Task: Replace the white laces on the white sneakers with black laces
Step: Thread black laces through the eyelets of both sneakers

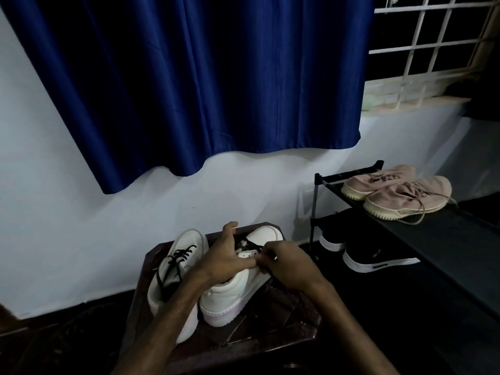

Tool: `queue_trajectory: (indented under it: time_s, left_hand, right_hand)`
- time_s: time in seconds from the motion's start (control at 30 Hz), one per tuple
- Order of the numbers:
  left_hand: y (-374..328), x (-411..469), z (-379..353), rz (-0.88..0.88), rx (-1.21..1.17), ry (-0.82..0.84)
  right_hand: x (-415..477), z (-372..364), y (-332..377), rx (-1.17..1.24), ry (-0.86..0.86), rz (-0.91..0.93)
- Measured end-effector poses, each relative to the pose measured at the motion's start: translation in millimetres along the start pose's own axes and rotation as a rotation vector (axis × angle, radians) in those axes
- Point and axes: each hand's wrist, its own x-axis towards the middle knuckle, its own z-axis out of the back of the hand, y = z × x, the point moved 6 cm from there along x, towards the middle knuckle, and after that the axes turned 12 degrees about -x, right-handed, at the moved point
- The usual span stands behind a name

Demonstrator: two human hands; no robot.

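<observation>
Two white sneakers stand side by side on a dark wooden stool (270,345). The left sneaker (173,269) is laced with a black lace (178,259). The right sneaker (230,296) has a black lace (250,244) threaded through its front eyelets. My left hand (226,257) rests on the right sneaker's tongue area, fingers bent, thumb meeting the right hand. My right hand (288,263) pinches the black lace at the sneaker's upper eyelets. No white laces are in sight.
A black shoe rack (351,177) stands at the right, with a pink pair (397,192) on top and black shoes (376,259) below. A blue curtain (189,77) hangs on the wall behind. The floor around the stool is dark.
</observation>
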Motion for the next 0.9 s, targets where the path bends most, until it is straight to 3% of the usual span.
queue_trajectory:
  time_s: [0.1, 0.2, 0.27, 0.47, 0.53, 0.63, 0.67, 0.83, 0.9]
  left_hand:
    - [3, 2, 0, -0.007, -0.009, 0.007]
    - [4, 4, -1, 0.017, 0.0, 0.007]
    - [5, 5, 0, 0.026, 0.006, 0.001]
    - [2, 1, -1, 0.029, -0.027, 0.0]
    - [1, -3, 5, 0.082, -0.21, -0.017]
    - [10, -10, 11, 0.24, -0.752, -0.169]
    - [14, -13, 12, 0.268, -0.784, -0.21]
    - [21, -29, 11, 0.191, -0.459, -0.394]
    - [15, -33, 14, 0.124, -0.201, -0.488]
  right_hand:
    - [-10, -5, 0, -0.11, -0.033, -0.013]
    - [-24, -16, -20, -0.267, 0.231, -0.052]
    - [-24, -13, -25, -0.275, 0.303, -0.061]
    - [2, -11, -3, -0.088, -0.021, -0.06]
    - [5, -18, 0, -0.091, -0.106, -0.085]
    - [12, -19, 2, -0.095, -0.169, -0.108]
    - [17, -17, 5, -0.117, -0.169, -0.112]
    - [26, -9, 6, -0.179, -0.158, -0.126]
    - [24, -8, 4, -0.222, -0.147, -0.132]
